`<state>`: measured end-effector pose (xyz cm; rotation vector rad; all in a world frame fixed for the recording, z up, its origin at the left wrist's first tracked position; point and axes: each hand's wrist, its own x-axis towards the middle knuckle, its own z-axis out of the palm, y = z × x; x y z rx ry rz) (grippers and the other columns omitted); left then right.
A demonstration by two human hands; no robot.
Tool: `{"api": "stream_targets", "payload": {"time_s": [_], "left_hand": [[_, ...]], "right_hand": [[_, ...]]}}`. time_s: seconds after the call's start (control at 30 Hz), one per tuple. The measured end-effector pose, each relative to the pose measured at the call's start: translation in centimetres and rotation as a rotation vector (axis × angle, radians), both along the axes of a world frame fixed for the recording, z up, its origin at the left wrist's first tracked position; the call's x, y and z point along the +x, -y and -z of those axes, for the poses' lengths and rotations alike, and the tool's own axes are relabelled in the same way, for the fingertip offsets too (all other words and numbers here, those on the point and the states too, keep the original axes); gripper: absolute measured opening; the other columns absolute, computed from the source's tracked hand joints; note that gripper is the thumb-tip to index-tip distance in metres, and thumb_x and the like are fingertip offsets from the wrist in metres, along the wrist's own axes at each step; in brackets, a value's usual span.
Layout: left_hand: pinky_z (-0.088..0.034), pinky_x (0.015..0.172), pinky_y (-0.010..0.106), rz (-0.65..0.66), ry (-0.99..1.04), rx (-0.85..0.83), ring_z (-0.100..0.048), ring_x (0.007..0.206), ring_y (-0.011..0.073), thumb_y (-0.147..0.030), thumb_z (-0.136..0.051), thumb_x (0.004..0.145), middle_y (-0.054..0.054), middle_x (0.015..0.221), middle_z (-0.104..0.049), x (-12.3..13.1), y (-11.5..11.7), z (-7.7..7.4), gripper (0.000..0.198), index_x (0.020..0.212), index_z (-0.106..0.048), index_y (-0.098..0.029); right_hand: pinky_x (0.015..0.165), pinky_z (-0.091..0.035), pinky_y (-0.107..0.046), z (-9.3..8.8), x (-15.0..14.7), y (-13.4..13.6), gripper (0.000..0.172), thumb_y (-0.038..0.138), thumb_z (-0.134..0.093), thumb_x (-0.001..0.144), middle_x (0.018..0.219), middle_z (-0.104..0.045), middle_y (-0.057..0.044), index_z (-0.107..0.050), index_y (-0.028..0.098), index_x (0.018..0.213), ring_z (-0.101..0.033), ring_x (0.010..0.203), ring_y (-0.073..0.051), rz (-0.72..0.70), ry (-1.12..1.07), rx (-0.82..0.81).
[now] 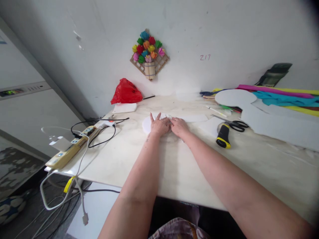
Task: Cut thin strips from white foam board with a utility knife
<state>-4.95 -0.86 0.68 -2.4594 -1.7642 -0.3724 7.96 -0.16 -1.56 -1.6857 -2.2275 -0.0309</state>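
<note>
My left hand [160, 126] lies over a white round piece [146, 125], with its index and middle fingers spread. The piece looks like paper or card, and much of it is hidden under the hand. Close against it, my right hand [179, 126] has its fingers bent and pressed together at the near end of a white strip [196, 118]. The fingertips of both hands meet over the table, so the small spot between them is hidden. Black scissors [238, 125] and a black-and-yellow tool handle [223, 136] lie to the right of my right hand.
A power strip [72, 149] with cables and a white glue gun [107, 123] stand at the left edge. A red plastic bag [126, 92] sits by the wall. White card sheets [271, 124] and coloured strips [281, 97] lie right. Paper flowers [148, 48] hang above.
</note>
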Motion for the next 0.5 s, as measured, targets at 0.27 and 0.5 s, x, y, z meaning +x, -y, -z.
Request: {"api": "stream_targets", "payload": {"time_s": [0.27,0.5], "left_hand": [[0.018,0.106,0.06,0.005,0.005,0.017,-0.028,0.137,0.0262,-0.031,-0.039,0.084,-0.008,0.129,-0.058,-0.1,-0.05,-0.12,0.043,0.121,-0.057,-0.041],[0.017,0.105,0.061,0.007,0.02,0.025,-0.03,0.135,0.0268,-0.031,-0.039,0.086,-0.006,0.131,-0.056,-0.1,0.08,-0.06,0.041,0.122,-0.058,-0.039]], "right_hand": [[0.106,-0.032,-0.033,0.24,-0.02,-0.07,0.04,0.019,-0.037,0.086,0.134,-0.052,-0.008,-0.06,0.017,0.118,-0.046,0.124,-0.021,0.004,-0.029,0.012],[0.105,-0.032,-0.033,0.4,-0.05,-0.24,0.041,0.017,-0.036,0.085,0.132,-0.054,-0.009,-0.059,0.016,0.119,-0.047,0.122,-0.021,-0.003,-0.046,0.031]]}}
